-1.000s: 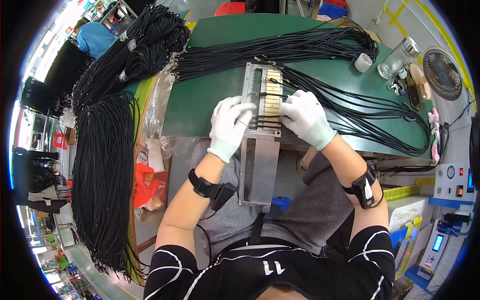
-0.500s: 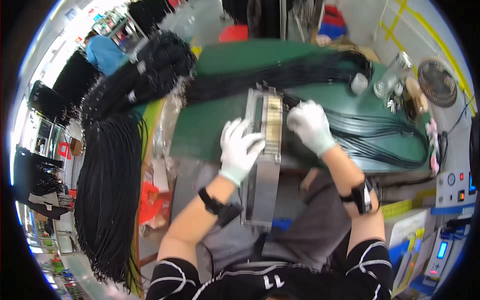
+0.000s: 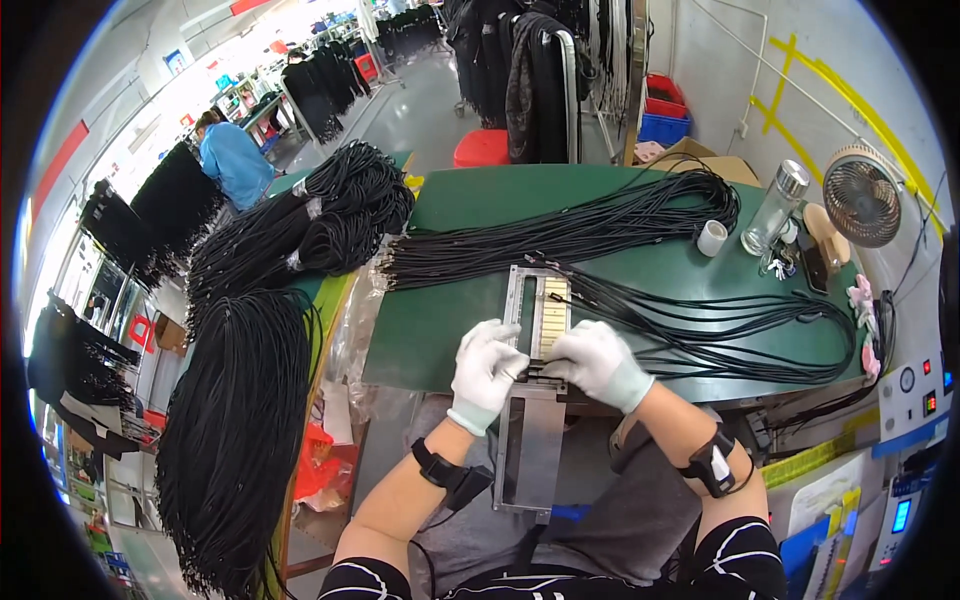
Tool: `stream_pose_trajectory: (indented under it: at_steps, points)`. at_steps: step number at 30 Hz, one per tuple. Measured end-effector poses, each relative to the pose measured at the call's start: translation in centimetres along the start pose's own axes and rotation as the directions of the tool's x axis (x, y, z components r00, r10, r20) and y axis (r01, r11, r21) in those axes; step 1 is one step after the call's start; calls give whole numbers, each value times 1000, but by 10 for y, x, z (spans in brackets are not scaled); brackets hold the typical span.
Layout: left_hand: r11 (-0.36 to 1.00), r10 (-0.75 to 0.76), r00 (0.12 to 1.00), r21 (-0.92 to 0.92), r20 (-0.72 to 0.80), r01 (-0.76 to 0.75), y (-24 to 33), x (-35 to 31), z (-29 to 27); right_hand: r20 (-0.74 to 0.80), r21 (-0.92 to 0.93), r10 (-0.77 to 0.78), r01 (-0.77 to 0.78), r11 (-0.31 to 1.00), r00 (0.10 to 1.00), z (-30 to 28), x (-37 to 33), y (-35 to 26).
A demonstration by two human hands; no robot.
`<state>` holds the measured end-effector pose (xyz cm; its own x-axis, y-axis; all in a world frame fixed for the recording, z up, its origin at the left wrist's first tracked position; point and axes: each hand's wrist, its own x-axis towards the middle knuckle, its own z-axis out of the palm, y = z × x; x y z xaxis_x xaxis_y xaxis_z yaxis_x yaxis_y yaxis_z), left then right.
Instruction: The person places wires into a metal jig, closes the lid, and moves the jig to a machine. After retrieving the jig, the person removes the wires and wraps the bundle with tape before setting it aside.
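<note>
My left fingers (image 3: 511,366) and right fingers (image 3: 566,352) curl narrowly, hold indeterminable, over the metal frame (image 3: 538,392); black cables (image 3: 612,302) rightward could snag if tugged.

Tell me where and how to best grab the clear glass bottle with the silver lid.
Probably grip the bottle around its straight body, coming from the left over the white hollow roll: it seems upright, with silver keys before it and a round dark fan to its right.

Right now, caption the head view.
White-gloved left hand and right hand at a silver metal frame with thin black cables.
</note>
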<state>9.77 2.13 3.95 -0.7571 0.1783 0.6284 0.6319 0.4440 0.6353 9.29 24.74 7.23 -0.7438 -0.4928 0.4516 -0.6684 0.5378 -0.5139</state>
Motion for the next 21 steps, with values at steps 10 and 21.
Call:
stream_pose_trajectory:
  at_steps: [10, 21]
  points:
    - [965, -160, 986, 202, -45, 166, -17, -5, -5, 22, -156, 90, -86, 984, 996, -10, -11, 1]
    - [958, -235, 972, 177, 23, 228, -32, -3, -3, 50, -278, 163, -144, 950, 985, -11, -9, 23]
